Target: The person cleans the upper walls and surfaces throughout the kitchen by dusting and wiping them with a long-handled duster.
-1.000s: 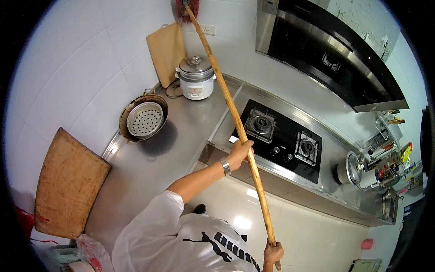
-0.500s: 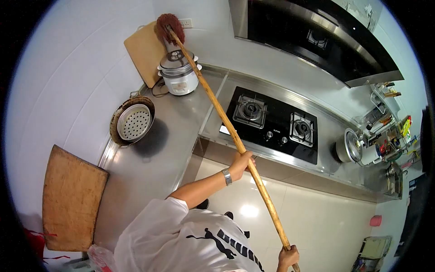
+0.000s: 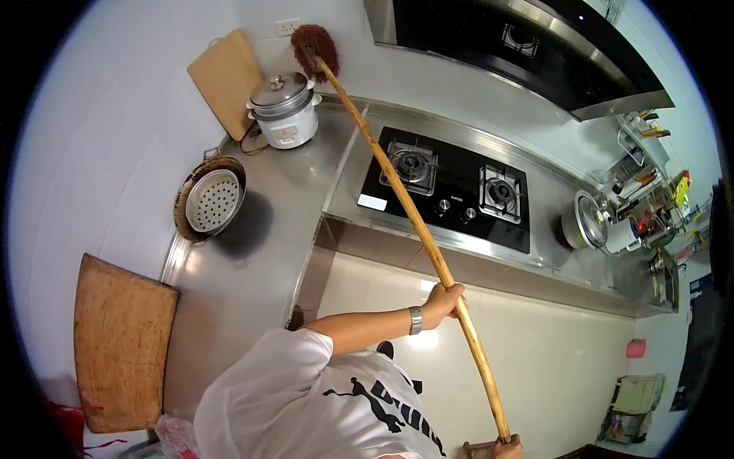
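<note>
A mop with a long wooden handle (image 3: 417,218) slants across the view. Its reddish-brown head (image 3: 316,50) is up by the back wall, just right of the rice cooker; whether it presses on the wall I cannot tell. My left hand (image 3: 443,305), below a metal wristwatch, is closed around the middle of the handle. Near the bottom edge, my right hand (image 3: 508,448) grips the handle's lower end and is partly cut off by the frame.
The white rice cooker (image 3: 284,115) stands before a leaning cutting board (image 3: 228,83). A pan with a perforated steamer plate (image 3: 212,200) and a large wooden board (image 3: 125,344) lean left. The gas stove (image 3: 451,187) lies under the range hood (image 3: 520,50). A lidded pot (image 3: 579,222) sits right.
The mop head has moved right along the wall, away from above the rice cooker. Both hands have shifted right and down with the handle, and the camera view has shifted slightly.
</note>
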Demonstrator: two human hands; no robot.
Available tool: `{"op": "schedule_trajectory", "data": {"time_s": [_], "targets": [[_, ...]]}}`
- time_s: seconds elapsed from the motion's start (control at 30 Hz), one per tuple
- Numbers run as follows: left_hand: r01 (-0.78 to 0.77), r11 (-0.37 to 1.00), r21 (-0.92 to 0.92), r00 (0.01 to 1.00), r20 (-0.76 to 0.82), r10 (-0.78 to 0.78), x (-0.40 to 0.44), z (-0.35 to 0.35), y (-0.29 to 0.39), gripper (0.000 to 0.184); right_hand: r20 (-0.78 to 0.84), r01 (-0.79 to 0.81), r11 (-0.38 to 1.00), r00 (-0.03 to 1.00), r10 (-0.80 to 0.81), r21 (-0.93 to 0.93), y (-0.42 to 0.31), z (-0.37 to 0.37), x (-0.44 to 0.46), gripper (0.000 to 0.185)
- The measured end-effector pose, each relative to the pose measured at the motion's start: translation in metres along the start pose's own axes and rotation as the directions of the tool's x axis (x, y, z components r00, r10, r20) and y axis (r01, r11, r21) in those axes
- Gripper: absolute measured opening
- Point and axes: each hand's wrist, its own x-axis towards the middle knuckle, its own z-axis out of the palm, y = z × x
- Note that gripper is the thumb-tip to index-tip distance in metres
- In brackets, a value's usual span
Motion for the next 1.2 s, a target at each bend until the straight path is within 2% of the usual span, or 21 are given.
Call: {"op": "schedule_trajectory", "data": {"time_s": [0.07,0.1,0.13,0.17,0.23,0.27,0.3,0.37,0.43,0.5,0.53,0.6,0.63,0.7,0.73,0.77,0.87,1.0,1.1,1.17,1.2], "targets": [[0.042,0.999,0.024,0.999,0.027,-0.042,0.005,0.010,-0.022,0.026,-0.042,0.017,1.000,0.999,-0.017,0.005,0.065,0.036,-0.015,0.027],[0.068,0.997,0.034,0.997,0.046,-0.069,0.006,0.016,-0.032,0.026,-0.086,0.042,0.999,0.995,-0.041,0.013,0.066,0.033,-0.017,0.028],[0.074,0.997,0.034,0.996,0.049,-0.076,0.007,0.022,-0.042,0.026,0.107,-0.051,0.998,0.993,0.054,-0.032,0.072,0.021,-0.023,0.030],[0.088,0.996,0.023,0.993,0.072,-0.090,0.009,0.028,-0.054,0.026,0.111,-0.054,0.998,0.992,0.058,-0.037,0.081,0.020,-0.030,0.030],[0.107,0.994,0.010,0.990,0.093,-0.107,0.011,0.037,-0.072,0.026,-0.018,0.038,0.988,0.999,-0.041,-0.150,0.101,0.021,-0.044,0.029],[0.138,0.990,0.010,0.986,0.099,-0.138,0.011,0.042,-0.079,0.026,0.095,0.010,0.979,0.995,0.010,-0.204,0.100,0.012,-0.045,0.030],[0.165,0.986,0.010,0.981,0.104,-0.165,0.013,0.044,-0.086,0.026,0.096,0.014,0.978,0.995,0.006,-0.207,0.096,0.010,-0.043,0.030],[0.169,0.986,0.014,0.981,0.090,-0.169,0.018,0.045,-0.092,0.026,0.115,-0.051,0.993,0.991,0.063,-0.107,0.079,0.006,-0.034,0.028],[0.194,0.980,0.030,0.981,0.006,-0.195,0.023,0.037,-0.090,0.025,0.145,-0.124,0.992,0.982,0.123,-0.003,0.055,0.005,-0.028,0.028],[0.193,0.981,0.026,0.981,0.011,-0.193,0.026,0.026,-0.090,0.024,0.191,-0.207,0.974,0.964,0.185,0.098,0.047,0.009,-0.029,0.030],[0.186,0.982,0.029,0.982,-0.034,-0.185,0.027,0.022,-0.090,0.024,0.192,-0.212,0.972,0.963,0.190,0.099,0.067,0.033,-0.030,0.030],[0.170,0.985,0.043,0.982,-0.087,-0.166,0.028,0.015,-0.084,0.025,0.318,-0.210,0.977,0.924,0.210,-0.035,0.107,0.088,-0.035,0.039],[0.148,0.989,0.021,0.985,-0.098,-0.145,0.033,0.010,-0.088,0.026,0.325,-0.218,0.975,0.920,0.217,-0.035,0.108,0.087,-0.036,0.039],[0.126,0.991,0.036,0.985,-0.126,-0.120,0.033,0.004,-0.080,0.027,0.144,0.039,0.994,0.989,-0.023,-0.104,0.061,0.058,-0.020,0.035],[0.106,0.994,0.019,0.984,-0.147,-0.102,0.036,0.001,-0.079,0.027,0.082,-0.166,0.985,0.982,0.169,-0.045,0.033,0.053,-0.015,0.021],[0.084,0.996,0.001,0.982,-0.171,-0.083,0.041,-0.002,-0.079,0.027,0.084,-0.175,0.984,0.981,0.178,-0.041,0.023,0.051,-0.009,0.021],[0.092,0.995,-0.029,0.975,-0.199,-0.096,0.051,-0.007,-0.068,0.025,0.023,-0.177,0.972,0.983,0.183,-0.158,-0.004,0.039,0.010,0.019],[0.075,0.996,-0.043,0.977,-0.199,-0.082,0.052,-0.006,-0.057,0.022,0.007,-0.110,0.985,0.994,0.112,-0.135,-0.003,0.038,0.020,0.021],[0.050,0.998,-0.048,0.975,-0.215,-0.059,0.046,0.002,-0.048,0.022,-0.071,-0.073,0.992,0.995,0.065,-0.106,0.009,0.041,0.022,0.024],[0.029,0.997,-0.069,0.977,-0.208,-0.043,0.048,0.008,-0.042,0.022,0.027,-0.045,0.985,0.998,0.050,-0.164,0.012,0.028,0.036,0.031],[0.003,0.998,-0.069,0.981,-0.195,-0.017,0.052,0.013,-0.037,0.022,-0.040,-0.012,0.992,0.999,0.007,-0.129,0.012,0.019,0.045,0.030]]}}
